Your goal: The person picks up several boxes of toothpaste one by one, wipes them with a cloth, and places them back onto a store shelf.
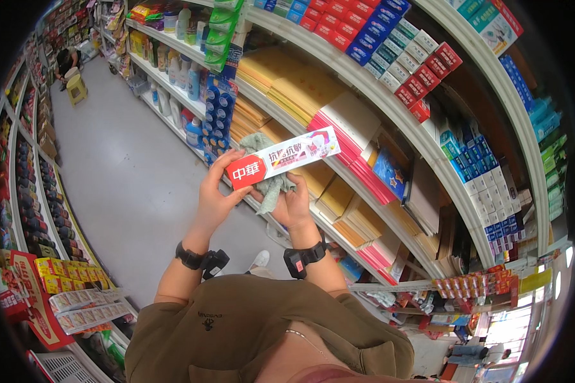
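My left hand (216, 189) grips the red end of a long red-and-white toothpaste carton (287, 158), its printed face turned up towards me. Behind the carton, a crumpled pale green cloth (270, 191) is bunched in my right hand (292, 203). Part of the cloth hangs below the box and part sticks out above it. The right fingers are partly hidden by the cloth and carton. Both hands are held in front of my chest, above the aisle floor and beside the shelves.
Shelves on the right hold stacked toothpaste boxes (429, 74), yellow envelopes (287, 86) and pink-edged paper packs (350, 158). Bottles (175, 72) line the shelving ahead. Bottled goods (33, 210) fill the left shelves. Down the grey aisle (124, 158), a person (68, 62) is near a yellow stool (76, 90).
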Demonstrator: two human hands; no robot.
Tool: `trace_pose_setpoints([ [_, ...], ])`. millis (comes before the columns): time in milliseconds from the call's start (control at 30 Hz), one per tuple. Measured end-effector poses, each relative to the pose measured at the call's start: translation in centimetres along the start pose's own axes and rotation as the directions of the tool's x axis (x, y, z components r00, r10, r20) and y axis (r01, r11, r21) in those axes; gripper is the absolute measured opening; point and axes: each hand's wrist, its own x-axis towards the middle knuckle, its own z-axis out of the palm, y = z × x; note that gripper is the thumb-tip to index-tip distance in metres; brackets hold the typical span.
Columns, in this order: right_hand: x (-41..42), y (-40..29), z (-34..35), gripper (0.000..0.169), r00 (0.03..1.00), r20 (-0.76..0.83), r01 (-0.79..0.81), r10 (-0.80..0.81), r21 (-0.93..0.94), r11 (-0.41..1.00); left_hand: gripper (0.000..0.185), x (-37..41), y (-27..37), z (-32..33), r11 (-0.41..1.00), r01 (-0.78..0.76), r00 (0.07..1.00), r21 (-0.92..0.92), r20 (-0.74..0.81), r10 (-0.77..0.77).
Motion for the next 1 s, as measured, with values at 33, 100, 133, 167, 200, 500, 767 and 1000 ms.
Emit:
trace_pose_setpoints([
  [33,0.1,0.0,-0.3,0.057,1.000,0.028,0.001,0.001,-0.093,0.996,0.061,0.1,0.3,0.1,1.000,0.003,1.000,0.011,-0.019,-0.003],
  [100,0.4,0.2,-1.0,0.058,0.996,0.087,0.010,0.015,-0.273,0.962,0.060,0.3,0.4,0.2,1.000,0.000,0.999,0.023,-0.050,0.001],
  [133,0.3,0.4,-0.8,0.056,0.997,0.062,-0.014,0.033,-0.288,0.957,0.060,0.4,0.3,0.2,1.000,-0.006,0.998,0.024,-0.062,0.008],
  [167,0.4,0.5,-0.8,0.055,0.997,0.045,-0.047,0.065,-0.323,0.945,0.059,0.5,0.3,0.2,1.000,-0.012,0.997,0.025,-0.073,0.014],
  [200,0.5,0.6,-0.9,0.053,0.995,0.028,-0.077,0.093,-0.352,0.933,0.060,0.5,0.3,0.0,0.998,-0.021,0.997,0.067,-0.069,0.025],
  [500,1.5,-1.2,-0.9,0.039,0.947,-0.220,0.113,-0.234,-0.456,0.883,0.058,-0.4,-0.8,-0.3,0.980,0.109,0.988,-0.168,-0.093,-0.126],
  [767,0.8,1.4,0.4,0.048,0.950,-0.136,0.157,-0.282,-0.572,0.805,0.058,-0.7,-2.0,-0.6,0.974,0.109,0.979,-0.200,-0.149,-0.140],
  [1000,0.2,1.5,1.0,0.031,0.979,0.060,0.128,-0.193,-0.922,0.365,0.059,-0.9,-1.3,-0.9,0.896,0.138,0.975,-0.421,-0.102,-0.198],
])
